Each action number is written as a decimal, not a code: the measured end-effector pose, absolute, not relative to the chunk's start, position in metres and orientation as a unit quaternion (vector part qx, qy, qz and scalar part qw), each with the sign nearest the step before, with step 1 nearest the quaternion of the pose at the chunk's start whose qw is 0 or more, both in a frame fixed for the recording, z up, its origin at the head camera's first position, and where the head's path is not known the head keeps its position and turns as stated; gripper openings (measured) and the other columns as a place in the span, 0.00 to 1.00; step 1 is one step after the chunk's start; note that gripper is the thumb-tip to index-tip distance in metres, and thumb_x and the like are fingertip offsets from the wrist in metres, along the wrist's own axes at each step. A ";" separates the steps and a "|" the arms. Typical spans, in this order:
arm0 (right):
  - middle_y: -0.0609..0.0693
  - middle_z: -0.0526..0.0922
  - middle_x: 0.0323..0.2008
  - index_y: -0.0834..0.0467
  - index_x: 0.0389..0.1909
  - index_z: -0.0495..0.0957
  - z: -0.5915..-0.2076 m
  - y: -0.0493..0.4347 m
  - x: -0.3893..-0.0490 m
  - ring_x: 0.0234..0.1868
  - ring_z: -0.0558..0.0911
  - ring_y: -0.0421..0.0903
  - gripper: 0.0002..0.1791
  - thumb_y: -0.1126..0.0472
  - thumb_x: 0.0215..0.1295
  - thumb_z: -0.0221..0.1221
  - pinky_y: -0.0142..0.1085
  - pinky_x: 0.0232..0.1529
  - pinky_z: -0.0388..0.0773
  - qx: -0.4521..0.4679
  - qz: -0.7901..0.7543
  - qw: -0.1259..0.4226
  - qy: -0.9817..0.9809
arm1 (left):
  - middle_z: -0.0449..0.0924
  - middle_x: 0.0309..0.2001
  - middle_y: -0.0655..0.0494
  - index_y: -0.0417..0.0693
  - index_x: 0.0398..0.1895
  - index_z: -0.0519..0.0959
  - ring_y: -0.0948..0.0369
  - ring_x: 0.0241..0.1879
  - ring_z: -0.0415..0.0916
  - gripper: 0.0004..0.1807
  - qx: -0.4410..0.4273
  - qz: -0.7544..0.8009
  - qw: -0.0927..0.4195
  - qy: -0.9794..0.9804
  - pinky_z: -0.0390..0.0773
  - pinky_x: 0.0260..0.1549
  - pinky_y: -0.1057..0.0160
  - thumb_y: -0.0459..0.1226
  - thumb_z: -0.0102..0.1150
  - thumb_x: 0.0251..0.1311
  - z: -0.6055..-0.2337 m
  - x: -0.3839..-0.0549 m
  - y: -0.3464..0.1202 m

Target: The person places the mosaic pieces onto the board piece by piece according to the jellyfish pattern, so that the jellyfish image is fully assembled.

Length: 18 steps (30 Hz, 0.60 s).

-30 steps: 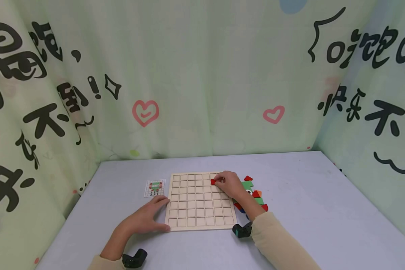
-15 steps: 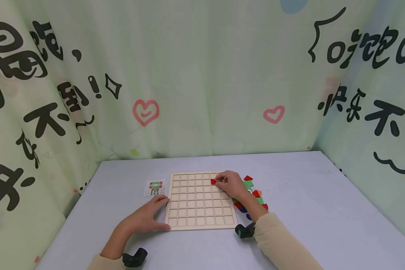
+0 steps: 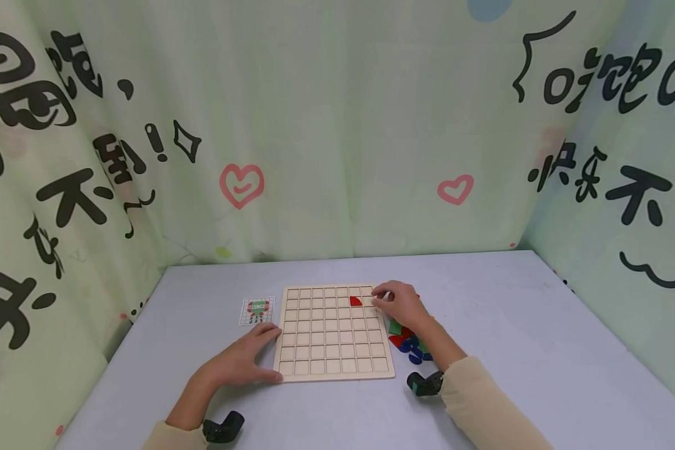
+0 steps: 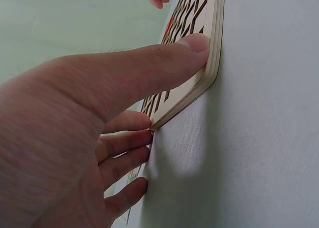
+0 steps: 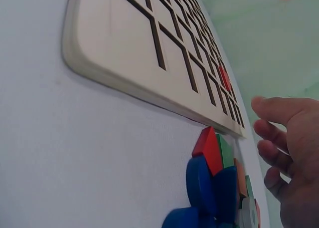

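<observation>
A flat wooden grid board (image 3: 332, 334) lies on the table. One red quarter-round piece (image 3: 355, 301) sits in a cell near its far right corner. My left hand (image 3: 247, 359) touches the board's left side. In the left wrist view, the thumb (image 4: 194, 44) rests on the board's near corner while the other fingers spread along the edge. My right hand (image 3: 402, 303) hovers by the board's far right corner, fingers loosely bent and nothing between them. Below it in the right wrist view lie loose pieces, among them a red one (image 5: 208, 150) and a blue one (image 5: 201, 185).
Left of the board lies a small card (image 3: 257, 310) with a robot figure on a grid. The pile of coloured pieces (image 3: 410, 344) is beside the board's right edge, partly covered by my right forearm. A curtain (image 3: 343, 125) hangs behind the table.
My right hand has let go of the red quarter-round piece and moved right, off its cell. The piece now shows whole on the board. The left hand has stayed in place.
</observation>
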State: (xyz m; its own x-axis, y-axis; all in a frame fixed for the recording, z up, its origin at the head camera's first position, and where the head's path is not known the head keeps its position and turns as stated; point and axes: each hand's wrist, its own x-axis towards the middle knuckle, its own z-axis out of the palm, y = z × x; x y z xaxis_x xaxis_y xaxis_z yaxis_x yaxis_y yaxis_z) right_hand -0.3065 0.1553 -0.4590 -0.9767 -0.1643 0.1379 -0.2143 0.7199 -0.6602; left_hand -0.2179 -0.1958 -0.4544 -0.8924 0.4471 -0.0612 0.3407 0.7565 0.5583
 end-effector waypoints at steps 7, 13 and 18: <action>0.50 0.82 0.40 0.54 0.48 0.83 -0.456 0.164 -0.302 0.32 0.73 0.45 0.13 0.57 0.62 0.64 0.31 0.26 0.76 0.085 0.365 0.017 -0.927 | 0.61 0.69 0.46 0.39 0.69 0.64 0.46 0.69 0.61 0.49 0.213 0.279 0.095 0.932 0.64 0.66 0.44 0.52 0.74 0.45 -0.455 -0.219 -0.196; 0.50 0.82 0.42 0.53 0.48 0.83 -0.454 0.173 -0.297 0.36 0.74 0.45 0.13 0.58 0.63 0.63 0.30 0.29 0.77 0.090 0.356 0.016 -0.930 | 0.61 0.69 0.46 0.39 0.69 0.65 0.46 0.69 0.61 0.49 0.214 0.277 0.093 0.932 0.64 0.66 0.43 0.52 0.74 0.44 -0.456 -0.219 -0.197; 0.50 0.82 0.43 0.53 0.49 0.82 -0.454 0.182 -0.293 0.39 0.74 0.46 0.13 0.59 0.63 0.63 0.28 0.33 0.76 0.088 0.352 0.020 -0.932 | 0.61 0.69 0.46 0.39 0.69 0.65 0.46 0.69 0.61 0.49 0.210 0.277 0.096 0.933 0.64 0.66 0.44 0.51 0.74 0.44 -0.456 -0.219 -0.196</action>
State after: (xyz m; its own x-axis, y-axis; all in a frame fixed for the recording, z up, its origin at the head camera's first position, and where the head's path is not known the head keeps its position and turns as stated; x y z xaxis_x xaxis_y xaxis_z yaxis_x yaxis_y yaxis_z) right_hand -0.2935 0.1818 -0.4543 -0.9837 -0.1503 0.0991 -0.1782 0.7363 -0.6528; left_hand -0.2187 -0.1964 -0.4558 -0.8932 0.4454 -0.0622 0.3394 0.7583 0.5566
